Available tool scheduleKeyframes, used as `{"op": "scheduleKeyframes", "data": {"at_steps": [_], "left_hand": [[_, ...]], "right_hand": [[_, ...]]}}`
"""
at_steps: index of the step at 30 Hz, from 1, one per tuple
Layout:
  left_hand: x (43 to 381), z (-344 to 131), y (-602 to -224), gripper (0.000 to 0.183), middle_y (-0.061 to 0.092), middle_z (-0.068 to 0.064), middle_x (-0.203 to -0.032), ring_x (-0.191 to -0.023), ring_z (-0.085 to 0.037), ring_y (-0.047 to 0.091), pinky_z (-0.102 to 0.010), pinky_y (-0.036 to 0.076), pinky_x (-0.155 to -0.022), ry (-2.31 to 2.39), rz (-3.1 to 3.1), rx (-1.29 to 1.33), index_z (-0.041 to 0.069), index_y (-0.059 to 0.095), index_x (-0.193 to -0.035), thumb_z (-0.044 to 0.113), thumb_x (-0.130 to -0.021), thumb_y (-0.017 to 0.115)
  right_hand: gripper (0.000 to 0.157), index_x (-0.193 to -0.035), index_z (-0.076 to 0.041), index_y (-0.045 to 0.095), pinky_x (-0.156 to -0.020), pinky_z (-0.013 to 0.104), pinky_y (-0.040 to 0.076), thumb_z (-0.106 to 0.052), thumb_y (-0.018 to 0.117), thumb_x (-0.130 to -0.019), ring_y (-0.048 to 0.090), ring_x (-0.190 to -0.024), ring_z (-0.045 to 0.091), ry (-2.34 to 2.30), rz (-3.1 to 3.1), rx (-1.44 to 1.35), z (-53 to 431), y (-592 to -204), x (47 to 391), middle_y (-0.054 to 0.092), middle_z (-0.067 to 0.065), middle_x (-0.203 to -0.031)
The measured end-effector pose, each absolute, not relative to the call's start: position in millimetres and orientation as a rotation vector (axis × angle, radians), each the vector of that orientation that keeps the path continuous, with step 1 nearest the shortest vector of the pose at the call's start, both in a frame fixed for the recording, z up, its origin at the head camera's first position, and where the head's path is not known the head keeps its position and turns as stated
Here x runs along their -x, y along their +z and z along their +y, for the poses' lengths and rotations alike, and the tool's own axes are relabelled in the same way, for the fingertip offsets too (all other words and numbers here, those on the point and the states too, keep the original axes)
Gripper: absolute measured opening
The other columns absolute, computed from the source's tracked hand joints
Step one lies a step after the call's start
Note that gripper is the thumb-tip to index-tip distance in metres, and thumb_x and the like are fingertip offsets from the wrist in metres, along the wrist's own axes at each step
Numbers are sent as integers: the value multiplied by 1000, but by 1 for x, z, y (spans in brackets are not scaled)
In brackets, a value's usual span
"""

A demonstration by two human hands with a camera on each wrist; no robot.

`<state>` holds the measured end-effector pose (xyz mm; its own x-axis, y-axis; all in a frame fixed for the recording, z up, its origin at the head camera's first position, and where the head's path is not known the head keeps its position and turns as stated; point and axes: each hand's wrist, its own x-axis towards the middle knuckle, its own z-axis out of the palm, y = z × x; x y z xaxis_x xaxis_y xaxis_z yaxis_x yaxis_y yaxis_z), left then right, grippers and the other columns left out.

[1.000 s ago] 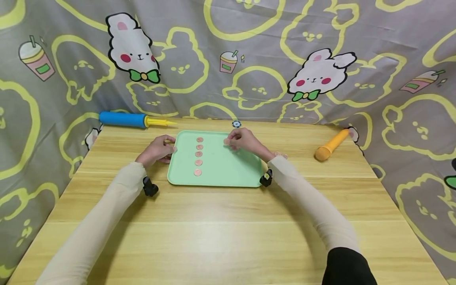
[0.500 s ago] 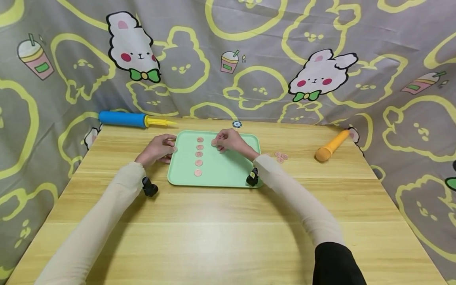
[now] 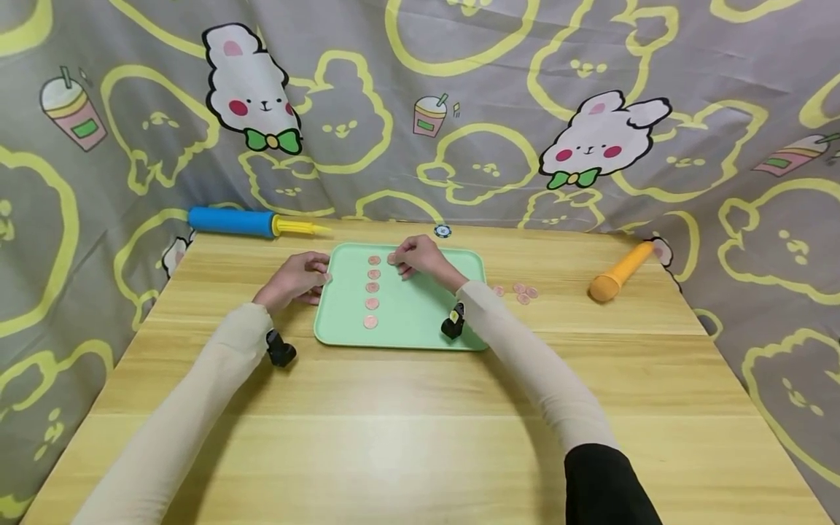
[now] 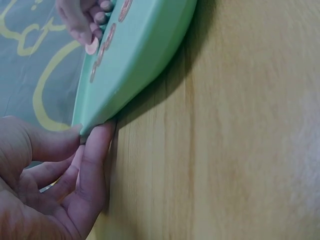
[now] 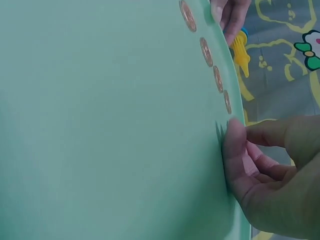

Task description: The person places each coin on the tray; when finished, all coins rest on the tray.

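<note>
A light green tray [image 3: 420, 328] lies on the wooden table, with several copper coins [image 3: 372, 287] in one column on its left part. My left hand [image 3: 295, 279] pinches the tray's left rim. In the left wrist view its thumb [image 4: 55, 142] is on top of the rim, with fingers below. Near the tray's far edge, my right hand [image 3: 423, 259] pinches a copper coin [image 4: 92, 46] between thumb and forefinger. That coin is low over the tray, just right of the column's farthest coin. In the right wrist view, the right hand's fingers [image 5: 234, 150] hide most of it.
Several loose copper coins [image 3: 523, 293] lie on the table right of the tray. Behind the tray is a poker chip [image 3: 442, 231]. A blue hand pump [image 3: 232, 222] with a yellow nozzle lies back left, an orange toy microphone [image 3: 620, 273] back right. A patterned curtain [image 3: 485, 65] borders the table.
My right hand has moved left across the tray with the coin, up beside the column's far end. The left hand has kept its grip on the rim.
</note>
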<state>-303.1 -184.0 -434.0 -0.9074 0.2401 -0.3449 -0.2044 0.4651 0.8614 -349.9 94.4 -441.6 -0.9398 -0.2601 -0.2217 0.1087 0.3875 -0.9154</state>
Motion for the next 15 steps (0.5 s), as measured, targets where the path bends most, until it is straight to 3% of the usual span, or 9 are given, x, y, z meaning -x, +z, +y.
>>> {"op": "scheduleKeyframes", "data": {"at_steps": [15], "left_hand": [[301,-181,-433,54,48,-20,-139,-90,-24,58,-30,60,-71,1437,2296,-7,2,36,-159,11,-109,55]], "right_hand": [[12,-96,1,65,-67,29,62,-7,63,-104,66,-65,14,-1510,2374,138,94,-445,350,70,12,-90]]}}
